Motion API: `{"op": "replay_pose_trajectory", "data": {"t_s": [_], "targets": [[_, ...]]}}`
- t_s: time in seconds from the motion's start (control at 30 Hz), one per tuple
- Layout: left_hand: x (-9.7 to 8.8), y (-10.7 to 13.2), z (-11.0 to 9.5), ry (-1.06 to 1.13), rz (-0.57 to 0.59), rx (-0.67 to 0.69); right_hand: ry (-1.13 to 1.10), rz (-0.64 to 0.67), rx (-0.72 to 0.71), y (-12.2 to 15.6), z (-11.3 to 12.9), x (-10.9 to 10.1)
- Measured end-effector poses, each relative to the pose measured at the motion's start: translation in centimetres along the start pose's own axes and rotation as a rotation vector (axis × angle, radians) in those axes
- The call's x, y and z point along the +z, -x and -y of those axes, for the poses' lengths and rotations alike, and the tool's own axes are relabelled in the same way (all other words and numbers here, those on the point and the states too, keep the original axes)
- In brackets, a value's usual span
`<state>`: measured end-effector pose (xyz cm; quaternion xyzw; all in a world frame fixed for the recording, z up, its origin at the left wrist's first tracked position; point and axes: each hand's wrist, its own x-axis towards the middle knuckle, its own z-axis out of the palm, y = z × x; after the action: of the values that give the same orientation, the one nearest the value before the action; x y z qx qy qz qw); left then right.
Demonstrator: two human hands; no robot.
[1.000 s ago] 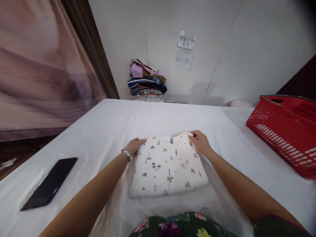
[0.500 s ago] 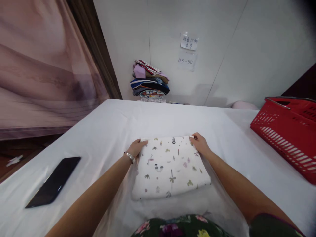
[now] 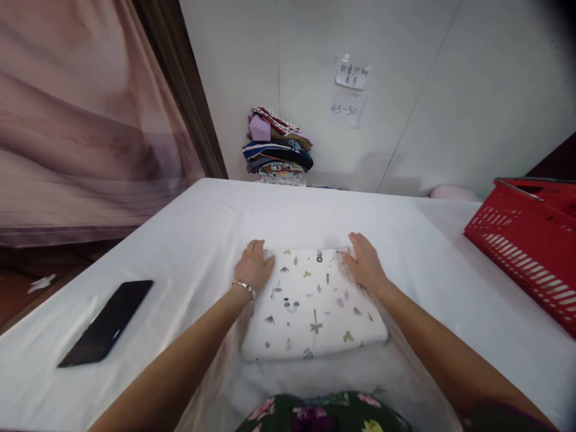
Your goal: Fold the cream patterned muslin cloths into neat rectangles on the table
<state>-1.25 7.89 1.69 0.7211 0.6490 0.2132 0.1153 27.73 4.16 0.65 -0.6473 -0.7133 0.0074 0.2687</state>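
A folded white cloth [image 3: 310,306] printed with small plants and shapes lies flat in front of me. At its far left corner rests my left hand [image 3: 254,265], with a silver bracelet at the wrist; the fingers are stretched out and the thumb lies along the cloth's edge. My right hand [image 3: 363,261] sits at the far right corner, fingers spread, its thumb over the fabric. Neither hand grips the cloth. The near edge of the cloth lies close to my floral clothing [image 3: 324,414].
The white-covered table [image 3: 202,240] carries a dark phone [image 3: 108,321] on the left and a red basket [image 3: 526,246] on the right. Behind the table stands a stack of folded fabrics [image 3: 279,147] against the wall. A pink curtain [image 3: 90,120] hangs at the left.
Both hands have let go of the cloth's far corners, and their fingers have opened out flat. The cloth lies practically as before; the view has shifted slightly.
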Motion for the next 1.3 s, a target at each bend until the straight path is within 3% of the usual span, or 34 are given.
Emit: {"op": "replay_pose_trajectory", "data": {"t_s": [0.07, 0.17, 0.27, 0.37, 0.7, 0.87, 0.97, 1.1, 1.2, 1.3], "targets": [[0.1, 1.0, -1.1, -0.140, -0.051, 0.242, 0.025, 0.109, -0.208, 0.9, 2.6, 0.0], [1.4, 2.4, -1.8, -0.224, 0.053, 0.451, 0.055, 0.348, -0.373, 1.6, 4.9, 1.1], [2.9, 3.0, -1.1, -0.238, 0.165, 0.413, 0.082, 0.473, -0.329, 1.2, 4.6, 2.5], [3.5, 3.0, -0.4, -0.215, 0.185, 0.371, 0.063, 0.518, -0.312, 0.7, 3.7, 3.0], [3.5, 2.8, -0.6, -0.196, 0.218, 0.339, 0.127, 0.493, -0.105, 0.8, 1.0, 0.9], [2.1, 2.7, -1.0, -0.134, 0.290, 0.285, 0.122, 0.491, -0.065, 1.9, 1.8, -0.8], [0.7, 4.3, -0.7, -0.104, 0.257, 0.293, 0.125, 0.420, -0.113, 4.6, 2.0, -1.8], [0.5, 7.4, 0.5, -0.097, 0.248, 0.322, 0.096, 0.466, -0.056, 7.8, 1.2, -1.8], [1.0, 8.4, 1.0, -0.043, 0.277, 0.259, 0.009, 0.455, 0.008, 8.4, 0.4, -1.1], [1.0, 8.7, 1.3, 0.063, 0.270, 0.227, -0.213, 0.392, 0.063, 8.4, -0.4, -0.8]]}}
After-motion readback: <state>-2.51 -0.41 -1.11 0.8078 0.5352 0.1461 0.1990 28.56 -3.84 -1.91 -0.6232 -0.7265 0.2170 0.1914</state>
